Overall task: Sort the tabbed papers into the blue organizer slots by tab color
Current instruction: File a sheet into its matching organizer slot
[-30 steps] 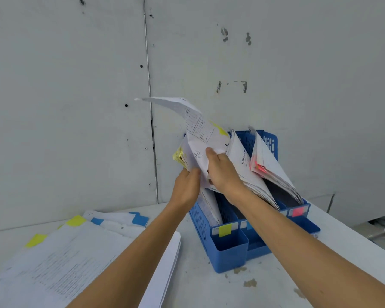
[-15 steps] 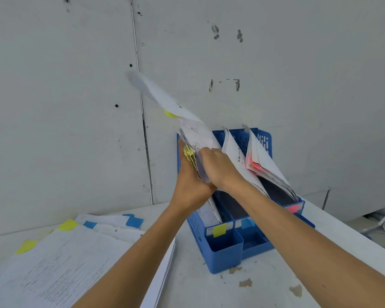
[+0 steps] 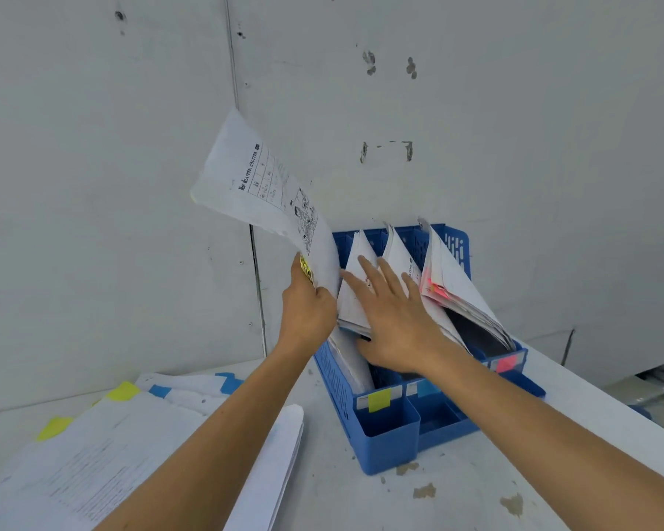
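The yellow-tabbed sheet (image 3: 269,193) stands tilted at the leftmost slot of the blue organizer (image 3: 388,435), pinched by the left hand (image 3: 307,312), while the right hand (image 3: 395,323) (gripping it too half a second ago) now presses spread fingers (image 3: 374,277) on the neighbouring stack (image 3: 350,306), so filing looks nearly done.

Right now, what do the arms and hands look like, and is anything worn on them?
The left hand and right hand are bare: no gloves, rings or watch in view. The forearms show no sleeves down to the frame's edge.
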